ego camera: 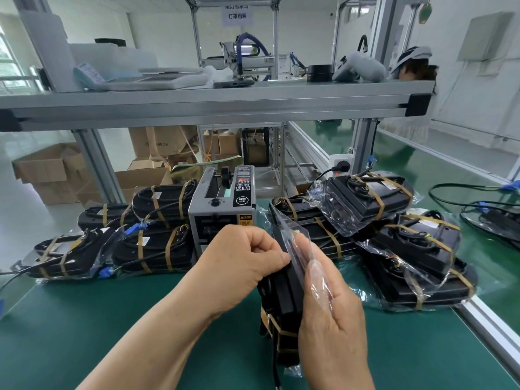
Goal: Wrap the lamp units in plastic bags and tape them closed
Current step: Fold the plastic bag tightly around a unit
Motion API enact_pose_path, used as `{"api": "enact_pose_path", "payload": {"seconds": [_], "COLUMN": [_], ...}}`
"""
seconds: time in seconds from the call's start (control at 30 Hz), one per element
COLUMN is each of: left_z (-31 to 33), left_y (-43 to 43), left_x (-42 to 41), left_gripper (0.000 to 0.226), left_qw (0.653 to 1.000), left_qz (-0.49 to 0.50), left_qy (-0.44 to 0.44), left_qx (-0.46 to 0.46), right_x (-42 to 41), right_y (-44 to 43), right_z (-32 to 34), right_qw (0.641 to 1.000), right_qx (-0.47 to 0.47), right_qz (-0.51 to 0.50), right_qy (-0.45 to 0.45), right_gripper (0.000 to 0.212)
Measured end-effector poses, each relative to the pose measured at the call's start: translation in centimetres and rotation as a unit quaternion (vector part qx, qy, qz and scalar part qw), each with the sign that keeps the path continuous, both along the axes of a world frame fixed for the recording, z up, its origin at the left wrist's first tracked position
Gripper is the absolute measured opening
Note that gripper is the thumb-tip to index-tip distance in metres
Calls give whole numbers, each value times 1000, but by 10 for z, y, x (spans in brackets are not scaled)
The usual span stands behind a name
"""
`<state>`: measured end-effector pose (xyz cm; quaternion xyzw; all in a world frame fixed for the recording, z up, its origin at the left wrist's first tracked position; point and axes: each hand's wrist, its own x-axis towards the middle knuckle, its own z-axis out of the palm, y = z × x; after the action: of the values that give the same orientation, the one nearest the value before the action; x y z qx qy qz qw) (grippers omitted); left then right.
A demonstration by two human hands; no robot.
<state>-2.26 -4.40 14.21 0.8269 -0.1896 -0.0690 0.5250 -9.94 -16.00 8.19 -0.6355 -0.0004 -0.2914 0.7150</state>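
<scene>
A black lamp unit [282, 294] stands on edge on the green table [112, 319], inside a clear plastic bag [292, 237]. My left hand [242, 263] has its fingers curled and pinches the bag's upper edge against the unit. My right hand [332, 308] grips the unit's right side through the plastic, with the film draped over its fingers. A grey tape dispenser [222, 206] stands just behind my hands.
Bagged, taped lamp units lie in a stack at the left [118, 237] and another at the right [394, 235]. An aluminium shelf beam [213, 105] crosses overhead. A rail [489, 325] bounds the table's right side. A person [413, 71] sits far right.
</scene>
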Motion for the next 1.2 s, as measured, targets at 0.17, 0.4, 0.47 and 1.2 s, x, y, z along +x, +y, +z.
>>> {"api": "enact_pose_path", "payload": {"seconds": [0.17, 0.4, 0.47, 1.2], "left_z": [-6, -11, -12, -26], "left_y": [0, -1, 0, 7], "left_x": [-2, 6, 8, 4], "left_gripper": [11, 16, 18, 80], "left_qw": [999, 998, 998, 981], "left_qz": [15, 37, 27, 41], "left_qy": [-29, -54, -50, 179], "left_qx": [11, 0, -3, -59], "right_x": [1, 2, 2, -2], "right_y": [1, 4, 4, -1], "right_z": [2, 1, 1, -2], "right_qw": [1000, 999, 999, 999], "right_qx": [7, 32, 32, -3], "right_qz": [9, 29, 28, -6], "right_qy": [-13, -20, -21, -32], "right_gripper": [46, 49, 49, 43]}}
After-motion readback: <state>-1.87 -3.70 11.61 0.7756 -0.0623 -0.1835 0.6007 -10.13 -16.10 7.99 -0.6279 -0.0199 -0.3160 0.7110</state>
